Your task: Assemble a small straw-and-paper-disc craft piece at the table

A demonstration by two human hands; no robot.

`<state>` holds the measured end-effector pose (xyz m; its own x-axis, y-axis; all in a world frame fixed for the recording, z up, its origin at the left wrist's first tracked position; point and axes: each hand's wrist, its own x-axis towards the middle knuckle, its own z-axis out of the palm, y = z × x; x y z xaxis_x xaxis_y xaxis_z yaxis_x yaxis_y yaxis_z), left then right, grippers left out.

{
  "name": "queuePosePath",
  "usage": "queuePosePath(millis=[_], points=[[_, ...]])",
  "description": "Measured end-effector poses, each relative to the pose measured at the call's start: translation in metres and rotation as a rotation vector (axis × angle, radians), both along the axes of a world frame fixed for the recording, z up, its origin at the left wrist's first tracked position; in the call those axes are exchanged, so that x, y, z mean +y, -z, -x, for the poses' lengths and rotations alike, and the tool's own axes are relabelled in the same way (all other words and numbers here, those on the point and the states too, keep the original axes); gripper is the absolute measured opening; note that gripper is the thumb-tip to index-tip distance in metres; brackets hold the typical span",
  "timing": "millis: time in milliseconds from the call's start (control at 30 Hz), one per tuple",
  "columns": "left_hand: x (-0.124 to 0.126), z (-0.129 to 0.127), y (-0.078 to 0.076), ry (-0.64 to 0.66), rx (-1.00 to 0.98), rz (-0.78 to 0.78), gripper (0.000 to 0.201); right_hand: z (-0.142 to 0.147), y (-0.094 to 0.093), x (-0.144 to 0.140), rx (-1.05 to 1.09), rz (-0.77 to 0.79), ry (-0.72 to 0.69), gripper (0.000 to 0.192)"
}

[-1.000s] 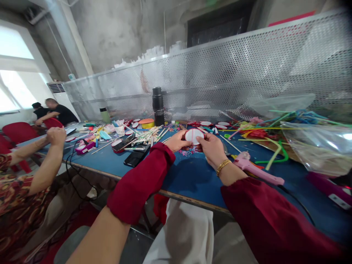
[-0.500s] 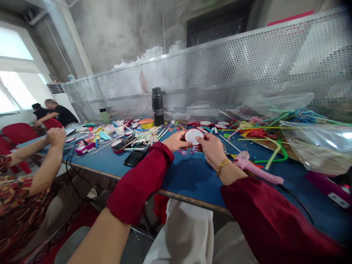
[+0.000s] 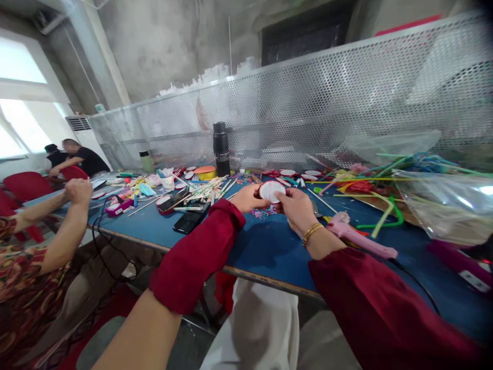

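Observation:
Both of my hands hold a small round white disc with a red rim [image 3: 271, 190] just above the blue table [image 3: 269, 252]. My left hand [image 3: 251, 198] pinches its left edge. My right hand [image 3: 298, 209], with a gold bracelet on the wrist, grips its right and lower edge. Under the disc lies a small pink tangle of thread-like bits [image 3: 264, 211]. A pink glue gun [image 3: 360, 238] lies on the table right of my right wrist.
A black flask [image 3: 221, 149] stands behind the disc before a perforated metal screen. Sticks, straws, more discs and two phones [image 3: 184, 211] litter the table's left and back. Clear plastic bags [image 3: 442, 203] lie at right. A person's arms [image 3: 63, 216] rest at left.
The disc and both hands stay almost in place; the hands have shifted slightly around the disc's edge.

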<state>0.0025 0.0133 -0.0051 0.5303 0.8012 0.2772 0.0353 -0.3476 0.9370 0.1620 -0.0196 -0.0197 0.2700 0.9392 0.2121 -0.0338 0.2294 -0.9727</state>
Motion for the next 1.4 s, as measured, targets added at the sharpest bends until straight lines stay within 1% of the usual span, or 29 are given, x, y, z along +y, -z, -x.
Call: queuePosePath(millis=[133, 233, 300, 367, 467, 533, 733, 833, 933, 1067, 1233, 1400], points=[[0.0, 0.0, 0.002, -0.005, 0.021, -0.026, 0.055, 0.0, -0.001, 0.0, -0.01, 0.012, 0.006, 0.021], [-0.002, 0.001, 0.0, -0.081, 0.005, 0.002, 0.057, 0.001, -0.004, -0.003, -0.007, 0.023, -0.033, 0.026], [-0.003, 0.002, -0.003, -0.148, -0.057, 0.045, 0.054, 0.001, -0.006, -0.006, -0.021, 0.025, -0.074, 0.031], [-0.002, 0.004, -0.005, -0.203, -0.171, 0.083, 0.045, 0.002, -0.007, -0.008, -0.04, 0.031, -0.107, 0.033], [0.001, 0.005, -0.006, -0.244, -0.312, 0.12, 0.034, 0.003, -0.007, -0.01, -0.061, 0.051, -0.158, 0.029], [0.005, 0.005, -0.004, -0.247, -0.329, 0.118, 0.031, 0.004, -0.007, -0.012, -0.073, 0.061, -0.196, 0.024], [0.012, -0.001, 0.004, -0.256, -0.322, -0.002, 0.027, 0.006, -0.005, -0.013, -0.091, 0.084, -0.25, 0.014], [0.011, -0.003, 0.004, -0.281, -0.307, -0.02, 0.029, 0.007, -0.006, -0.013, -0.072, 0.083, -0.255, 0.011], [0.009, -0.003, 0.002, -0.313, -0.278, -0.081, 0.032, 0.009, -0.007, -0.016, -0.066, 0.079, -0.255, 0.007], [0.01, -0.003, 0.003, -0.332, -0.243, -0.177, 0.035, 0.01, -0.007, -0.019, -0.069, 0.069, -0.249, 0.012], [0.016, -0.001, 0.009, -0.315, -0.22, -0.229, 0.037, 0.011, -0.005, -0.019, -0.073, 0.066, -0.26, 0.017], [0.02, 0.0, 0.013, -0.311, -0.226, -0.256, 0.039, 0.012, -0.006, -0.019, -0.072, 0.079, -0.245, 0.012]])
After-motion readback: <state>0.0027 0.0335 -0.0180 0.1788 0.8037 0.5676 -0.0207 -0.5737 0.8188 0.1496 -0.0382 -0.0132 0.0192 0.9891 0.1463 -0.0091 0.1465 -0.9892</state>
